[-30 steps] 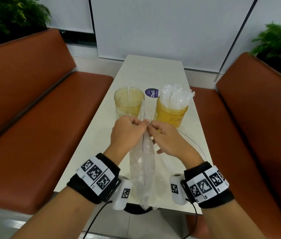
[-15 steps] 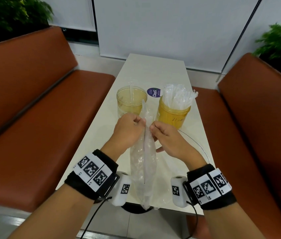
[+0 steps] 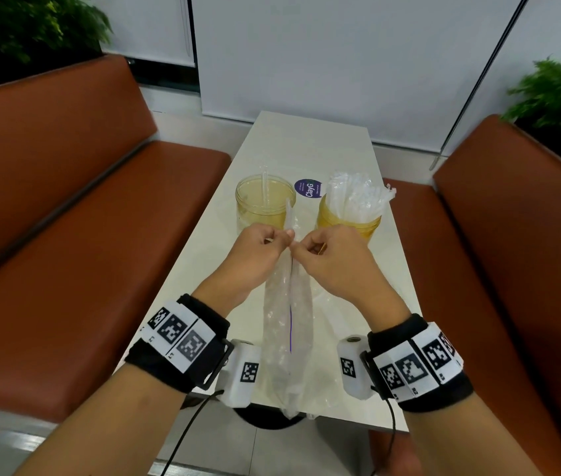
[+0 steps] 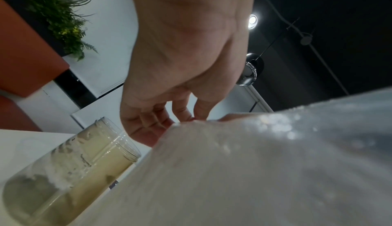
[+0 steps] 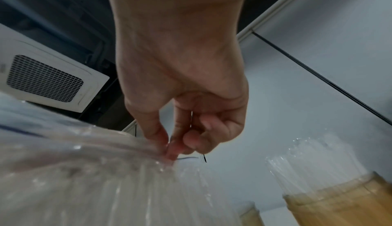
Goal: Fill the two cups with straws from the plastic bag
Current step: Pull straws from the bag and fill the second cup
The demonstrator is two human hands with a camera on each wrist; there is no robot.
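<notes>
Where both hands pinch: plastic bag.

Two cups, one plastic bag, two hands

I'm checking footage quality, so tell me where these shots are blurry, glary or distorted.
Head view: sharp, evenly lit, wide-angle bending at the brown bench edges. Left wrist view: the clear plastic bag is a soft, out-of-focus mass with glare specks; a ceiling lamp flares. Right wrist view: the bag and the amber cup packed with clear straws are blurred; the right hand is dim.
</notes>
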